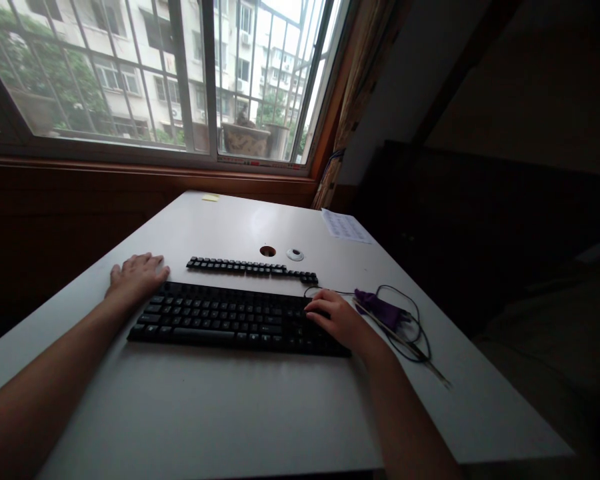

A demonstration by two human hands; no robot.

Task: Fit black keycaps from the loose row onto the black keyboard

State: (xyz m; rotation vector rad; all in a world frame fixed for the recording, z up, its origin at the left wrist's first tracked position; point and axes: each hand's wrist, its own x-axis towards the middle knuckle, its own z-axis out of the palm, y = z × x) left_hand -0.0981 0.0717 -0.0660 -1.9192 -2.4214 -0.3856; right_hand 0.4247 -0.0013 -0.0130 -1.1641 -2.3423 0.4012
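A black keyboard (225, 333) lies across the middle of the white desk, its top strip bare of keycaps. Behind it, loose black keycaps (240, 267) stand in rows, with a smaller group at their right end. My left hand (137, 272) rests on the desk by the keyboard's far left corner, fingers spread and holding nothing. Over the right part of the keyboard, my right hand (333, 310) has its fingers bent and its fingertips close together at the keys. Whatever is between those fingertips, if anything, is too small to make out.
Right of the keyboard lie a purple cloth (380, 310), a coiled black cable (420, 320) and a thin stick (410, 343). A round hole (267, 251) and its white cover (295, 255) are farther back. Printed paper (347, 227) and a yellow note (211, 197) lie near the far edge.
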